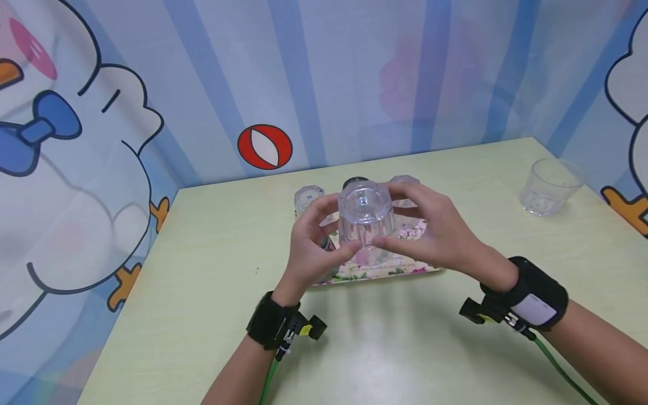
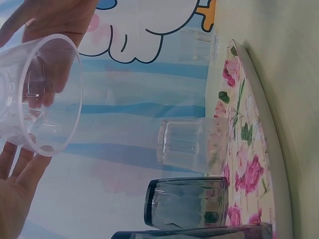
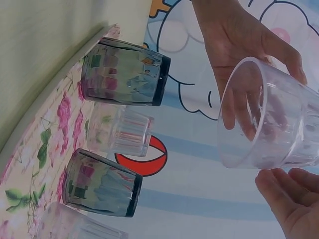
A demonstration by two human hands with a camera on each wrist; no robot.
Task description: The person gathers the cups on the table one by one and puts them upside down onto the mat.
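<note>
Both hands hold a clear faceted glass, upside down with its rim facing downward, raised over a floral tray. My left hand grips its left side, thumb at the front and fingers around the side. From the right, my right hand grips it in the same way. In the right wrist view, the open rim of this glass shows between the two hands. Upturned on the tray stand dark tinted glasses and clear glasses, partly hidden behind the hands in the head view.
Another clear glass stands upright at the far right of the pale table. A cartoon-printed wall cloth rises along the table's back edge. Green cables run from the wrist cameras.
</note>
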